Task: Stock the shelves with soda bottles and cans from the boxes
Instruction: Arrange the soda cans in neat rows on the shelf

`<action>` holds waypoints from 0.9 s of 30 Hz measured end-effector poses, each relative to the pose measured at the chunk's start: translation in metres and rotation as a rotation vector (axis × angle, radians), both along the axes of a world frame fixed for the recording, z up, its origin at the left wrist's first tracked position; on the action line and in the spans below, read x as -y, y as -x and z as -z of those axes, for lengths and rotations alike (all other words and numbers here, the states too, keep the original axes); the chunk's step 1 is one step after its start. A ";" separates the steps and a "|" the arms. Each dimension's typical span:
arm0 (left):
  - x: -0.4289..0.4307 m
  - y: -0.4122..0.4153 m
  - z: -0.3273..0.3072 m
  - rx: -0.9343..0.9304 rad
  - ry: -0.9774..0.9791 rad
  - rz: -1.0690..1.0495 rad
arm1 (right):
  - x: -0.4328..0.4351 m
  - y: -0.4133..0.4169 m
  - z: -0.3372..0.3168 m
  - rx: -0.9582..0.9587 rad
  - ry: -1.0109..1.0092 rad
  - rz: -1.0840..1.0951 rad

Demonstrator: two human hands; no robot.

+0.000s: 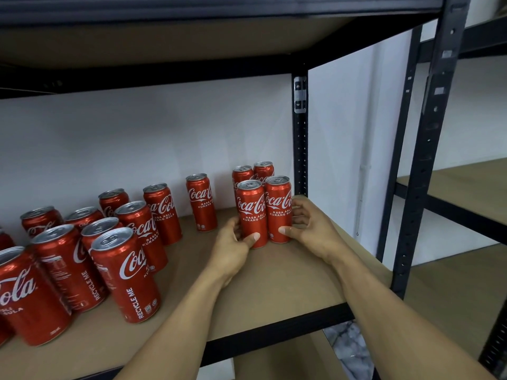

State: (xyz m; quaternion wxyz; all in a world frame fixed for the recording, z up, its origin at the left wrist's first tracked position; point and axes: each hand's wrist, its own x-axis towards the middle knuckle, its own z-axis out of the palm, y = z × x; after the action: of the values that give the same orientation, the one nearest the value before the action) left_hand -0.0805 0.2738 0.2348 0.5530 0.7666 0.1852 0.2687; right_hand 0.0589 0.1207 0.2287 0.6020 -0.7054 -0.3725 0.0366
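Note:
Two slim red cola cans stand upright side by side on the wooden shelf board (288, 281), near its right end. My left hand (236, 242) grips the left can (251, 212), thumb across its lower front. My right hand (307, 229) grips the right can (278, 208) the same way. Two more cans (253, 171) stand right behind this pair. A single can (201, 201) stands a little to the left.
Several more red cans (90, 256) crowd the left half of the shelf. A black metal upright (300, 133) stands just right of the held cans, and another upright (428, 149) is at the shelf's front corner. An upper shelf (164, 37) hangs overhead.

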 end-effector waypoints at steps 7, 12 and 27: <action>0.000 0.001 -0.001 -0.003 0.005 0.012 | -0.001 -0.003 0.002 0.001 0.002 -0.002; 0.000 0.003 -0.005 -0.023 0.026 0.020 | 0.000 -0.003 0.002 -0.009 0.008 -0.003; -0.066 -0.041 -0.161 -0.250 -0.762 -0.098 | -0.003 -0.007 0.004 0.009 0.011 -0.004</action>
State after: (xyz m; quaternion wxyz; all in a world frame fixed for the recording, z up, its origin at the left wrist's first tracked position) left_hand -0.0398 0.3395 0.3953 0.1889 0.9337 0.1745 0.2492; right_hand 0.0654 0.1236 0.2249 0.5964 -0.7081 -0.3764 0.0366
